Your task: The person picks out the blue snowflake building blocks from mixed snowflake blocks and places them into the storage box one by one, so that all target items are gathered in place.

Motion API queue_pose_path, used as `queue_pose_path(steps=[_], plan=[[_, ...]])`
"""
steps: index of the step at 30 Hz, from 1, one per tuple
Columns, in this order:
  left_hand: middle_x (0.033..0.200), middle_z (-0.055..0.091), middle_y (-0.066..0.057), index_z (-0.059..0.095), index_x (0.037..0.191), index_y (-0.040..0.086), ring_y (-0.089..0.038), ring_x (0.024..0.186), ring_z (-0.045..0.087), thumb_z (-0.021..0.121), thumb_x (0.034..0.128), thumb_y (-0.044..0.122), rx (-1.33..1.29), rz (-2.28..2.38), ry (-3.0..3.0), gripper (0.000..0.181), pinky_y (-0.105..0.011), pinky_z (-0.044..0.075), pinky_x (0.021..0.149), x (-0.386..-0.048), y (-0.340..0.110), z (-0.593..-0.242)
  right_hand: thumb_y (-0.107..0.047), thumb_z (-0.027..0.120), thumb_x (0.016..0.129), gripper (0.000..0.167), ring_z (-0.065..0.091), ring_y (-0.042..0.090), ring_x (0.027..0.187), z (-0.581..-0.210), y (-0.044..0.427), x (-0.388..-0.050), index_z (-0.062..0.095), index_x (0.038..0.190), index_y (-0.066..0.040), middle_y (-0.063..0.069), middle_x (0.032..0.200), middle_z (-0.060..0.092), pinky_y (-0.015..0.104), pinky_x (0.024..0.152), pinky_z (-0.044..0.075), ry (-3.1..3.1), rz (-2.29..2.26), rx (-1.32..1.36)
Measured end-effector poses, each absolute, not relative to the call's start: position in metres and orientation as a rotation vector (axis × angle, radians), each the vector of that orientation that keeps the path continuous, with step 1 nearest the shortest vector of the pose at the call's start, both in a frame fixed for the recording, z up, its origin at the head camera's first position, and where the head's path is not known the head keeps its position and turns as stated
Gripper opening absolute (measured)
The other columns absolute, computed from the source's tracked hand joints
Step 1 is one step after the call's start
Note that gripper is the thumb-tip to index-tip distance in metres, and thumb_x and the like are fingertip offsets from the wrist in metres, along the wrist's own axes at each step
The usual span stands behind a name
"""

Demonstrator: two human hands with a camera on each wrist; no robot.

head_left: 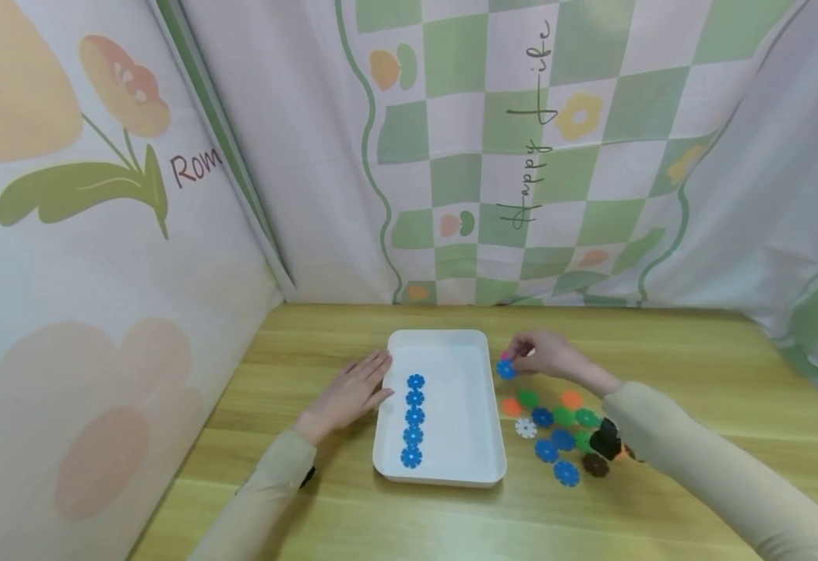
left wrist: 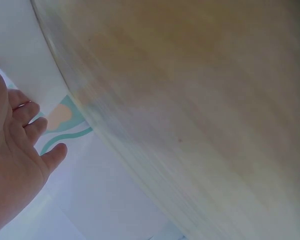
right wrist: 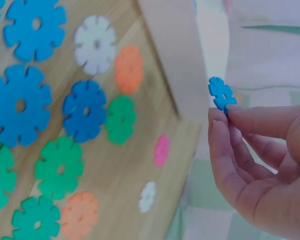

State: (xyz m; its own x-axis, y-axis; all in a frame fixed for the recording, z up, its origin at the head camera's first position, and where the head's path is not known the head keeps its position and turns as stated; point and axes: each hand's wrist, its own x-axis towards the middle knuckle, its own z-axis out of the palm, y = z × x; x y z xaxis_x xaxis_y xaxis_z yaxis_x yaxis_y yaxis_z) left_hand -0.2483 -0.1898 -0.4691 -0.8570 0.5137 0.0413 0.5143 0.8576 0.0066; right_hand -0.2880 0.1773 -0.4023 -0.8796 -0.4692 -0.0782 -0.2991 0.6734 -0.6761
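My right hand [head_left: 541, 354] pinches a blue notched plastic disc [right wrist: 220, 94] between thumb and fingertips, raised just past the right side of a white tray [head_left: 461, 405]. Fingers nearly straight, my left hand [head_left: 353, 389] touches the tray's left edge. Inside the tray, several blue notched discs [head_left: 414, 416] form a vertical column toward the left side. Loose discs are scattered to the tray's right: blue [right wrist: 20, 105], green [right wrist: 59, 167], orange [right wrist: 129, 69] and white [right wrist: 95, 45]. A pink disc [right wrist: 161, 150] lies beyond them. My right wrist partly covers the pile in the head view.
The wooden table [head_left: 311, 335] meets a patterned curtain [head_left: 521, 156] at the back. Another printed curtain [head_left: 114, 265] hangs along the left. A brown disc [head_left: 596, 465] lies at the pile's near right, beside a black object [head_left: 607, 440] at the right wrist.
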Motion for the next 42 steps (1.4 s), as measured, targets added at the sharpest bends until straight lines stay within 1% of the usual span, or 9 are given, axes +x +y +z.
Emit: queue_pose_path(steps=[4,11,14,19,23,28,33,38,42], plan=[[0.164,0.027,-0.01,0.026,0.157,0.006,-0.027,0.152,0.029,0.034,0.1065,0.048,-0.824,-0.027,-2.991,0.066,-0.05,0.031,0.122,-0.248,-0.19,-0.469,0.0,0.064,0.089,0.008,0.069,0.023,0.078,-0.397,0.169,-0.283,0.067,0.096,0.003,0.015,0.089,0.07,0.041,0.072,0.062,2.621,-1.022,-0.649],[0.164,0.027,-0.009,0.026,0.157,0.007,-0.027,0.152,0.028,0.034,0.1064,0.049,-0.818,-0.031,-3.0,0.066,-0.05,0.03,0.122,-0.249,-0.19,-0.47,-0.003,0.066,0.09,0.005,0.069,0.024,0.08,-0.395,0.151,-0.272,0.066,0.095,0.0,0.011,0.09,0.07,0.041,0.074,0.062,2.554,-1.032,-0.674],[0.165,0.025,-0.008,0.025,0.157,0.008,-0.026,0.153,0.027,0.034,0.1064,0.048,-0.812,-0.031,-3.013,0.065,-0.049,0.03,0.123,-0.25,-0.19,-0.47,-0.001,0.067,0.089,0.004,0.07,0.022,0.078,-0.398,0.142,-0.268,0.066,0.093,0.001,0.011,0.088,0.071,0.039,0.072,0.062,2.519,-1.038,-0.724],[0.165,0.023,-0.007,0.023,0.158,0.009,-0.026,0.153,0.025,0.033,0.1064,0.05,-0.8,-0.029,-3.032,0.066,-0.049,0.028,0.123,-0.251,-0.191,-0.472,0.003,0.067,0.087,0.003,0.068,0.014,0.074,-0.405,0.126,-0.261,0.066,0.09,0.002,0.009,0.084,0.07,0.03,0.067,0.061,2.47,-1.007,-0.792],[0.166,0.022,-0.007,0.022,0.158,0.01,-0.025,0.154,0.025,0.031,0.1064,0.05,-0.798,-0.02,-3.029,0.066,-0.049,0.028,0.123,-0.251,-0.191,-0.473,0.001,0.068,0.088,0.003,0.067,0.011,0.072,-0.409,0.115,-0.253,0.066,0.089,-0.001,0.005,0.083,0.069,0.024,0.066,0.059,2.433,-0.957,-0.8],[0.165,0.024,-0.007,0.024,0.158,0.01,-0.025,0.153,0.026,0.032,0.1064,0.05,-0.795,-0.029,-3.013,0.066,-0.049,0.029,0.123,-0.251,-0.19,-0.474,-0.001,0.068,0.088,0.004,0.064,0.009,0.072,-0.415,0.103,-0.245,0.066,0.089,-0.004,0.001,0.083,0.067,0.021,0.065,0.056,2.416,-0.886,-0.811],[0.165,0.023,-0.007,0.024,0.158,0.009,-0.025,0.153,0.025,0.033,0.1065,0.049,-0.801,-0.034,-3.019,0.066,-0.049,0.028,0.124,-0.252,-0.19,-0.472,-0.002,0.07,0.088,0.006,0.06,0.008,0.073,-0.423,0.095,-0.239,0.066,0.087,-0.007,-0.002,0.081,0.066,0.018,0.064,0.053,2.417,-0.816,-0.829],[0.165,0.026,-0.009,0.026,0.157,0.007,-0.027,0.153,0.027,0.035,0.1065,0.048,-0.822,-0.039,-2.998,0.065,-0.049,0.031,0.122,-0.25,-0.19,-0.471,0.001,0.069,0.087,0.008,0.059,0.009,0.071,-0.43,0.09,-0.234,0.067,0.086,-0.006,-0.001,0.08,0.065,0.018,0.063,0.052,2.384,-0.813,-0.838],[0.165,0.025,-0.008,0.024,0.157,0.007,-0.026,0.153,0.027,0.033,0.1066,0.048,-0.822,-0.025,-3.0,0.066,-0.049,0.03,0.123,-0.25,-0.19,-0.47,0.001,0.069,0.087,0.008,0.059,0.009,0.07,-0.433,0.086,-0.231,0.067,0.086,-0.007,0.001,0.079,0.064,0.019,0.062,0.053,2.361,-0.807,-0.824]])
